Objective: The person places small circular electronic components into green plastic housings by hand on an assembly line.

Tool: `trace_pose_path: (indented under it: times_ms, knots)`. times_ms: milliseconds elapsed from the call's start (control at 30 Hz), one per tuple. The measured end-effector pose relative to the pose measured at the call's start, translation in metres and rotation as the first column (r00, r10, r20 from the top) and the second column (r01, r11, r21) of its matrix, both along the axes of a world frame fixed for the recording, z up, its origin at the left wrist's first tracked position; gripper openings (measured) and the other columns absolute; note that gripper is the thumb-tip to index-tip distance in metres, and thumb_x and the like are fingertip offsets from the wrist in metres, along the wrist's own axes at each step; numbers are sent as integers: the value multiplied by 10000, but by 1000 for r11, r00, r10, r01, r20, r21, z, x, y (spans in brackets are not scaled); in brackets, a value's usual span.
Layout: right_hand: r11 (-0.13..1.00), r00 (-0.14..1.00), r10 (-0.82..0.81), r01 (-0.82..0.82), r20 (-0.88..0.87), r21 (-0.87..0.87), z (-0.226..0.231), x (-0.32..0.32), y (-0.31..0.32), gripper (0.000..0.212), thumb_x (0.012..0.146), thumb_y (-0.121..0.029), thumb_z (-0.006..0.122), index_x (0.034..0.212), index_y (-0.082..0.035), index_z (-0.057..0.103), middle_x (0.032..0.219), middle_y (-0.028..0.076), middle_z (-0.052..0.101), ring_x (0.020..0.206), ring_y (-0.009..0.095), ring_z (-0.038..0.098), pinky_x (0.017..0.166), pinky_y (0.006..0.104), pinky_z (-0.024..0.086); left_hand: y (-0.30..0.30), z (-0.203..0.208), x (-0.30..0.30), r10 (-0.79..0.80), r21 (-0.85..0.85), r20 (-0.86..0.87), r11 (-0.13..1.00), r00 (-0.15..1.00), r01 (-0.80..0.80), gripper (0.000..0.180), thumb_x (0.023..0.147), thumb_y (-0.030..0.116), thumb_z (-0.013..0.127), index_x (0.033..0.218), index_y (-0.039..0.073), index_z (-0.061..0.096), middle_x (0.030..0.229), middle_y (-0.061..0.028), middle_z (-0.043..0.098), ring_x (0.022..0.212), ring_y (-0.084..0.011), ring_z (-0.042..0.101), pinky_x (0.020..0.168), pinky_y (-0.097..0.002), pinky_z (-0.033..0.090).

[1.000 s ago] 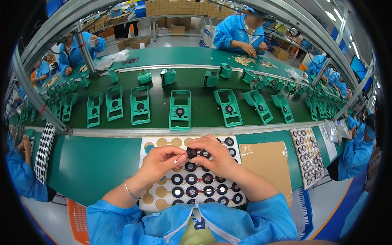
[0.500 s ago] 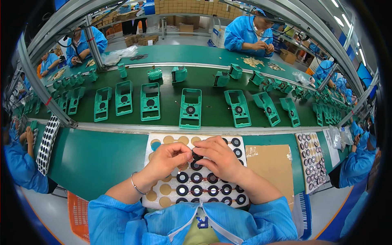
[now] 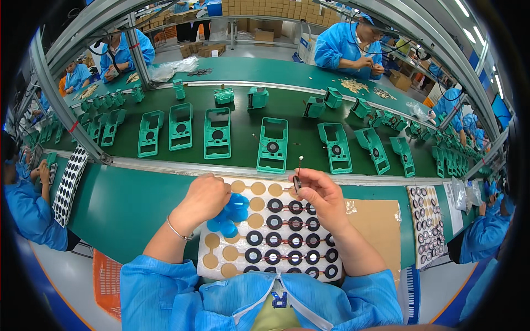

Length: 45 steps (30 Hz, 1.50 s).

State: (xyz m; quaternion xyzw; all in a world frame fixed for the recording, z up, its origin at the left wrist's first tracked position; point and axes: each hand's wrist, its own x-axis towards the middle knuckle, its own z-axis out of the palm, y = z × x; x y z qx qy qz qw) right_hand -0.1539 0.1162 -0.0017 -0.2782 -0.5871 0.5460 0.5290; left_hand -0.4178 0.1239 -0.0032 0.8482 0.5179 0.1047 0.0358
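Between the thumb and fingers of my right hand is a small round black speaker, held on edge above the far side of the white foam tray. Its thin wire rises to a white connector. My left hand is closed over the tray's far left corner, fingers curled down and partly hidden. Beside it, a loose cluster of blue discs lies on the tray. Rows of black ring-shaped speakers with red wires fill the right part; tan round recesses show at the left.
Ahead, green plastic housings stand in a row on the dark green conveyor. Brown cardboard lies right of the tray, with another speaker tray beyond. An orange crate sits low at left. Co-workers work around the line.
My hands have moved apart. The right one has gone right and up with the speaker, now showing its wire; the left has gone left and up, uncovering the blue discs. The whole view has shifted slightly.
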Motion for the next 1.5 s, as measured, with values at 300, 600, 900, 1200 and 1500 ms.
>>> trace_pose_path:
  times_ms: [300,600,900,1200,1500]
  knots:
    - [970,986,156,-144,48,-196,6,-2,-3,344,826,-19,595,1156,16,503,1102,76,547,953,134,557,839,275,473,1,0,-3,7,135,-43,991,999,-1,87,706,132,646,671,61,611,703,-76,564,753,-264,543,676,-363,454]
    - [978,989,130,-117,64,-173,5,-7,1,366,821,-4,596,1169,19,486,1066,64,546,940,121,549,843,255,463,70,-8,-42,146,-173,693,984,706,-34,84,750,88,628,752,12,592,729,-94,562,679,-249,538,630,-344,444]
    - [992,984,-123,117,132,58,-3,-18,7,228,793,-35,640,1010,-7,578,930,22,583,836,96,535,752,229,445,179,-87,-89,545,-214,366,838,755,-501,250,759,151,654,865,-65,586,707,-127,589,521,-187,565,528,-312,458]
    - [924,906,-320,232,279,305,-2,-15,3,251,760,5,644,1004,-8,586,1001,66,588,841,141,533,796,267,425,139,-29,-41,753,-775,632,610,182,168,136,808,125,612,859,4,578,734,-39,567,569,-122,542,468,-244,460]
    - [575,690,-611,51,388,816,8,-35,-5,311,642,-68,724,946,-78,655,1022,72,602,868,266,502,738,341,440,2,12,14,401,-581,809,652,429,487,301,831,117,593,1081,-13,488,801,-31,582,588,-68,548,452,-185,432]
